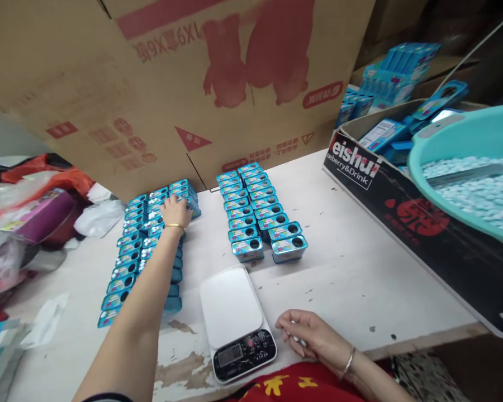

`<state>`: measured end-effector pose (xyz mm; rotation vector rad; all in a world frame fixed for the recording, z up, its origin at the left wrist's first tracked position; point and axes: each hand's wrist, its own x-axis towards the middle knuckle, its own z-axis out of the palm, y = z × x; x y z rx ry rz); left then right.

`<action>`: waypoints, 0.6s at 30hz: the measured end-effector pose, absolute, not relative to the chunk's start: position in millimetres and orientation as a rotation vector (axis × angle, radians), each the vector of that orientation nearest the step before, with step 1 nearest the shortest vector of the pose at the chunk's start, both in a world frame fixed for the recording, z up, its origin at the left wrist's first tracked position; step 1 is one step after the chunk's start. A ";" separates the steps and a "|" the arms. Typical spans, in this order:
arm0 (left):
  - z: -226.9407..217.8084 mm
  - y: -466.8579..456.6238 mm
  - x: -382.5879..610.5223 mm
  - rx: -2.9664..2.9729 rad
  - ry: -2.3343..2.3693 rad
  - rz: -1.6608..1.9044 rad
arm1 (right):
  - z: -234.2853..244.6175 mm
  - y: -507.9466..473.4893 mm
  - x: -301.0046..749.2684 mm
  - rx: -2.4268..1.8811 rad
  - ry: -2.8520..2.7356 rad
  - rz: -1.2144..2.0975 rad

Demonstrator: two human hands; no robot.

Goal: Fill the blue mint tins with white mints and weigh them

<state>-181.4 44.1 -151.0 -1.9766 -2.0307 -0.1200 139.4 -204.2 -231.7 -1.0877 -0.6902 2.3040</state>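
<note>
My left hand (176,212) reaches to the far end of the left group of small blue tins (128,269), its fingers closed over a tin there; the fingertips are partly hidden. Many of these tins stand in rows, with a dark round hole in the top. My right hand (308,335) is half curled near the table's front edge, with small white candies (298,339) showing between the fingers. Between my arms lies a white kitchen scale (230,304) with nothing on its plate. Beyond it stand two more rows of blue tins (262,204) with holes in their tops.
A large cardboard box (159,95) walls off the back. At right, a black carton (385,212) holds blue tins, and a turquoise basin (419,162) contains pale candies and a metal scoop (467,174). Plastic bags (100,216) and packages crowd the left side.
</note>
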 end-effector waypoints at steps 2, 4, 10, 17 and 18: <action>-147.3 49.4 -185.9 -2.056 -1.972 -0.064 | -230.0 -203.6 140.3 -1.108 -0.646 2.280; -140.5 43.0 -183.3 -2.131 -1.907 -0.049 | -227.2 -202.8 142.4 -1.146 -0.573 2.247; -101.6 -26.9 -161.2 -2.342 -1.715 0.060 | -223.7 -201.6 150.3 -1.210 -0.271 2.124; -86.4 -144.8 -98.0 -2.628 -1.544 0.445 | -225.5 -203.2 141.6 -1.121 -0.195 2.181; -89.5 -153.4 -89.5 -2.652 -1.538 0.483 | -224.8 -203.7 140.8 -1.119 -0.204 2.198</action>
